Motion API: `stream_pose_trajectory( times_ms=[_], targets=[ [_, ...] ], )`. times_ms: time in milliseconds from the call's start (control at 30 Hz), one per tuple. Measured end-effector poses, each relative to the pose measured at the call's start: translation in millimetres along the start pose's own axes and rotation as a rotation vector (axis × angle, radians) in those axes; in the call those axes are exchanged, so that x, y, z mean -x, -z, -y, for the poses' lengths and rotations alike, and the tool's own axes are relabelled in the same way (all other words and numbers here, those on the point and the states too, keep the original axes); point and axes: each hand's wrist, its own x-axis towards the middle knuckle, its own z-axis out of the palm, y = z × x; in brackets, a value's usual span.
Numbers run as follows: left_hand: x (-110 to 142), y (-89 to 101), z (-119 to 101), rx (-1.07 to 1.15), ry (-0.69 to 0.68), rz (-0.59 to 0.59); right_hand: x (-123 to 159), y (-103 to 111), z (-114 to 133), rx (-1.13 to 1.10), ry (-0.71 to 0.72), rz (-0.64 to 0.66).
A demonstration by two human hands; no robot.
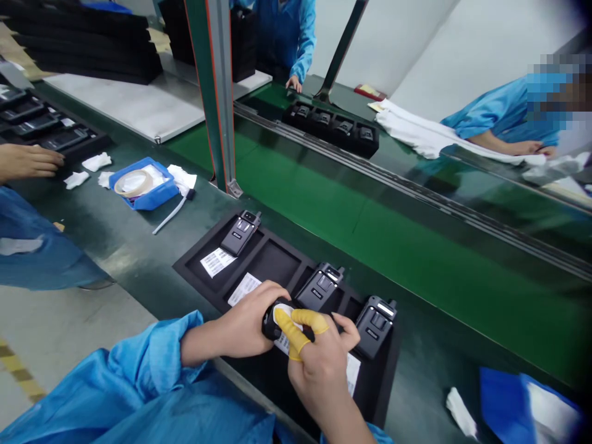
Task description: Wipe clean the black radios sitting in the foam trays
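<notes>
My left hand (245,324) and my right hand (319,370) both grip a black handheld radio (277,320) above a black foam tray (272,262). A white cloth (284,317) lies against the radio under my right fingers, which wear yellow finger cots, and it hides much of the radio's face. Two similar radios (320,287) (375,327) lie in compartments just beyond my hands, and another (240,233) sits at the tray's far end. White barcode labels (217,261) (244,290) lie in the tray.
A co-worker's hand (28,161) rests at left near a tray of radios. A blue box (143,185) holds a tape roll. Across the green conveyor belt (319,191), a metal rail and upright post divide the bench, with more radios and two people's arms beyond.
</notes>
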Motion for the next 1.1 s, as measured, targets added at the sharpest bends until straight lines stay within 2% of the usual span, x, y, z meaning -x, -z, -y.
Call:
stream_pose_trajectory(
  times_ms=[100, 233, 533, 800, 933, 1100],
  targets=[
    [-1, 0.2, -1, 0.01, 0.003, 0.002, 5, 6, -9, -0.028, -0.028, 0.036],
    [-2, 0.3, -2, 0.014, 0.005, -0.007, 5, 10, -16, 0.03, -0.057, -0.02],
    [-3, -0.3, -3, -0.006, -0.004, 0.001, -10, -3, 2, -0.026, -0.112, -0.079],
    [-2, -2.7, 2, -0.028, -0.01, -0.005, -2, 8, -4, -0.031, -0.041, -0.055],
    [-1, -3.1, 1, -0.031, -0.014, -0.021, 6, 13, -9, -0.001, -0.06, -0.028],
    [-3, -2.4, -2, -0.034, -0.022, -0.036, 1, 10, -9, 0.071, -0.09, -0.082]
  ],
)
